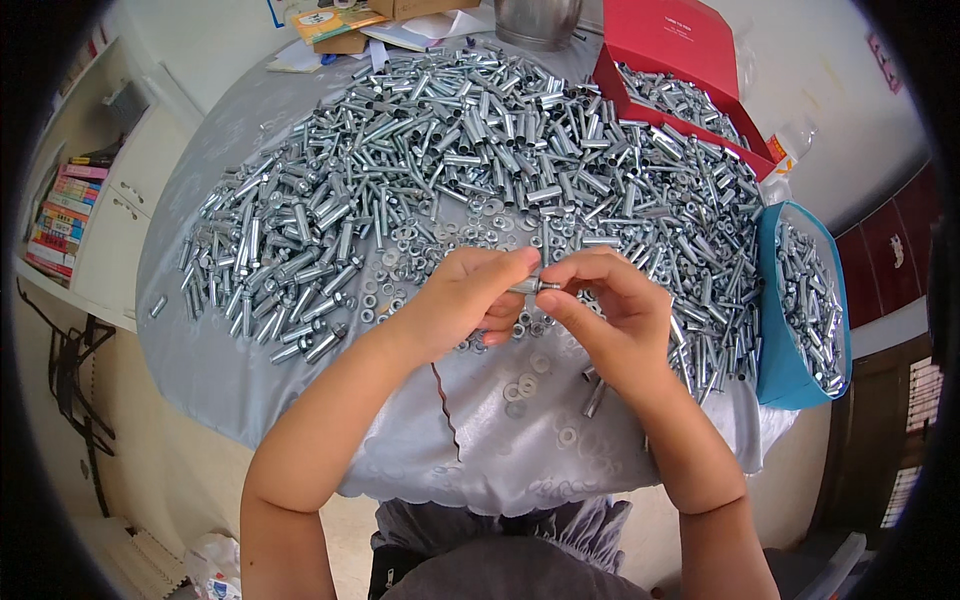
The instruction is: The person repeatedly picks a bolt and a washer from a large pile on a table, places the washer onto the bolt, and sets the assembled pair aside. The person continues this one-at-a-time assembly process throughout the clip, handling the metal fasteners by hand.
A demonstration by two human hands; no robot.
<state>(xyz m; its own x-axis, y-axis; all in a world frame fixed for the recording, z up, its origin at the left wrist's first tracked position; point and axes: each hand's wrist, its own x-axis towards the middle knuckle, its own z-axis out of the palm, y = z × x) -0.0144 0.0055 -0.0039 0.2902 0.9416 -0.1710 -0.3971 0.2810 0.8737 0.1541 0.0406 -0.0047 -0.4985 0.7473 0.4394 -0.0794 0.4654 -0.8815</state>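
Observation:
Over the middle of the table, my left hand [452, 302] is closed around a silvery sleeve anchor bolt [526, 287], its thumb on top. The fingers of my right hand [622, 312] pinch the bolt's right end, where a nut or washer seems to sit; the fingers partly hide it. Loose nuts and washers [410, 240] lie just beyond and beneath my hands. A few flat washers [527, 383] are scattered nearer to me on the grey tablecloth [380, 440].
Metal sleeves and bolts [480, 120] cover the far table, with finished-looking anchors [290, 270] heaped at left. A red box [660, 40] and a teal fabric bin [790, 375], both full of metal parts, stand at right. A metal pot [538, 22] stands at the back.

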